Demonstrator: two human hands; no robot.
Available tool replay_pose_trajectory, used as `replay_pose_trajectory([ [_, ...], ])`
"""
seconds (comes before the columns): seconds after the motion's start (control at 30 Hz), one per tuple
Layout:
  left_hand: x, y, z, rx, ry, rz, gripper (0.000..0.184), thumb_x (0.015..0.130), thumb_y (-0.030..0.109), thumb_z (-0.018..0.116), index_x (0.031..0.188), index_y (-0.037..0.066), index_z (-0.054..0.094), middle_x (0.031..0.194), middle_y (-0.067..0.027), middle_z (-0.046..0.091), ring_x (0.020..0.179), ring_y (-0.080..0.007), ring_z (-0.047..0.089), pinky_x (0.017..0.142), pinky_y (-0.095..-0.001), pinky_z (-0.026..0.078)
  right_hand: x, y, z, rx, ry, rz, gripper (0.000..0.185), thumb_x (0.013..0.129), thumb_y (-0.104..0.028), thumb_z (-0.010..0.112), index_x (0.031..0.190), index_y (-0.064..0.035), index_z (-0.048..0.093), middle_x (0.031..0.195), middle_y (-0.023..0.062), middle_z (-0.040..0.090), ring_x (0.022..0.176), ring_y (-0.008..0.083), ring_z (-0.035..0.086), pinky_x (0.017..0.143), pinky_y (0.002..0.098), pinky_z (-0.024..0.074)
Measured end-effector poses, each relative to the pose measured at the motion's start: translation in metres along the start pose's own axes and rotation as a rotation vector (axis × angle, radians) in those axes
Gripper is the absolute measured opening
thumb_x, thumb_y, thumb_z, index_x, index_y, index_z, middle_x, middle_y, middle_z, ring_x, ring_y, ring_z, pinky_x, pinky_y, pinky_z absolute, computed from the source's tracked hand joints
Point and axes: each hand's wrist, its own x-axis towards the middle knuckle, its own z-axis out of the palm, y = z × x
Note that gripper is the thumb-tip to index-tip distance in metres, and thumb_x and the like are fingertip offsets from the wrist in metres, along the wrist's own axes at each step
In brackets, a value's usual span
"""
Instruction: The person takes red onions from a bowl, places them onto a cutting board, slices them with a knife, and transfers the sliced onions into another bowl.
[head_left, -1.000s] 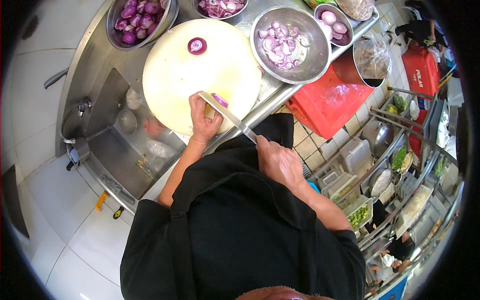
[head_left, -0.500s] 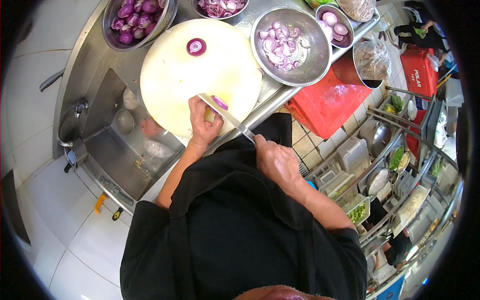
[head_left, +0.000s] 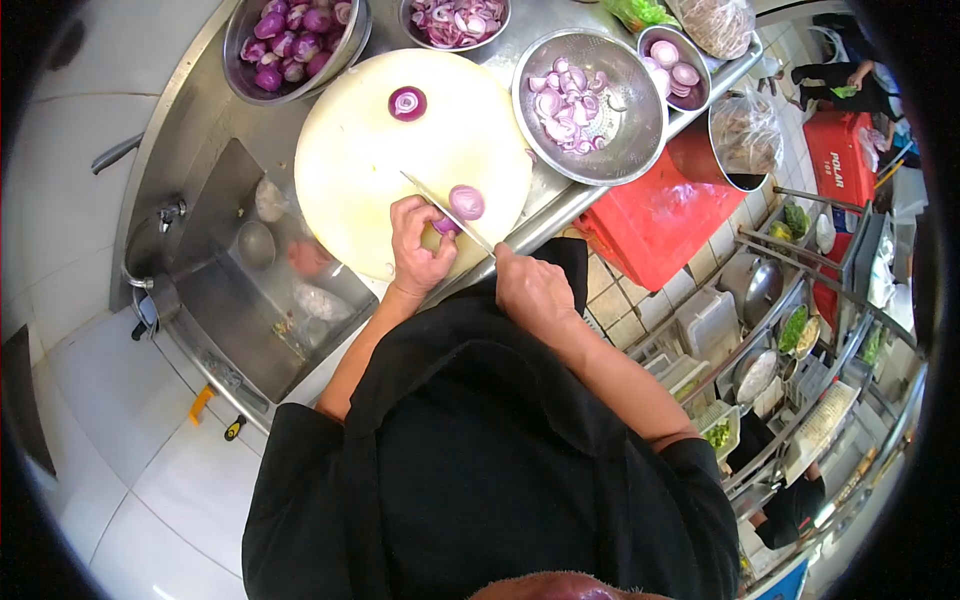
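Note:
My right hand (head_left: pixel 532 292) is closed around the handle of a kitchen knife, its narrow blade (head_left: pixel 448 211) slanting up and left over the round cream cutting board (head_left: pixel 340 170). With bent fingers my left hand (head_left: pixel 418 245) grips a red onion piece (head_left: pixel 446 226) against the board, right beside the blade. Just beyond the blade lies a cut onion slice (head_left: pixel 466 202), pale purple and flat. Farther up the board sits another red onion piece (head_left: pixel 407 103), cut face upward.
Around the board stand a bowl of whole red onions (head_left: pixel 240 60), a bowl of sliced onion (head_left: pixel 455 44), a perforated steel bowl (head_left: pixel 640 130) and a smaller bowl (head_left: pixel 702 92) with round slices. The sink (head_left: pixel 225 330) is at left. A red box (head_left: pixel 650 220) and shelving are at right.
An onion slice now lies on the far side of the blade. Both hands and the knife have shifted slightly, and the whole view has moved a little.

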Motion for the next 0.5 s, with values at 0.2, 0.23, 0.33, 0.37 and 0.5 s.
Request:
replay_pose_trajectory([
  [0.2,-0.004,0.001,0.001,-0.022,0.03,-0.026,0.038,0.067,0.002,0.072,0.103,0.003,0.059,0.106,-0.0173,0.056,0.1,-0.0361,0.055,0.088,-0.0437,0.048,-0.002,0.002,-0.001,-0.037,0.053,-0.026,0.01,0.092,-0.007,0.05,0.095,-0.0024,0.058,0.074,0.0215,0.071,0.07,0.0367,0.074,0.066,0.0496,0.0587],
  [0.23,-0.004,0.0,0.001,-0.026,0.032,-0.024,0.038,0.067,0.002,0.072,0.103,0.003,0.059,0.106,-0.0174,0.056,0.099,-0.036,0.056,0.088,-0.0436,0.048,-0.004,0.001,-0.002,-0.027,0.07,-0.029,0.01,0.092,-0.007,0.049,0.096,-0.0026,0.057,0.074,0.0216,0.071,0.07,0.0368,0.074,0.065,0.0497,0.0585],
  [0.33,-0.004,0.0,-0.001,-0.028,0.033,-0.009,0.038,0.068,0.001,0.072,0.103,0.003,0.059,0.106,-0.0178,0.056,0.099,-0.0357,0.055,0.088,-0.0431,0.048,-0.014,0.003,-0.004,-0.004,0.114,-0.045,0.01,0.093,-0.008,0.049,0.097,-0.0032,0.057,0.073,0.0213,0.07,0.068,0.0369,0.073,0.063,0.0498,0.0577],
  [0.37,-0.004,-0.001,0.0,-0.03,0.029,-0.003,0.037,0.068,0.001,0.072,0.103,0.002,0.06,0.107,-0.0179,0.057,0.1,-0.0356,0.055,0.088,-0.0429,0.048,-0.021,0.003,-0.007,-0.005,0.127,-0.053,0.01,0.093,-0.008,0.05,0.098,-0.0035,0.057,0.072,0.0208,0.07,0.067,0.0369,0.072,0.062,0.0498,0.0573],
  [0.5,-0.006,-0.005,0.0,-0.022,0.003,-0.009,0.038,0.069,0.0,0.071,0.106,0.002,0.062,0.108,-0.0174,0.057,0.101,-0.0349,0.055,0.088,-0.0426,0.048,-0.048,-0.004,-0.02,-0.025,0.176,-0.071,0.011,0.092,-0.008,0.053,0.101,-0.0048,0.057,0.068,0.0181,0.067,0.063,0.0363,0.071,0.056,0.0491,0.0559],
])
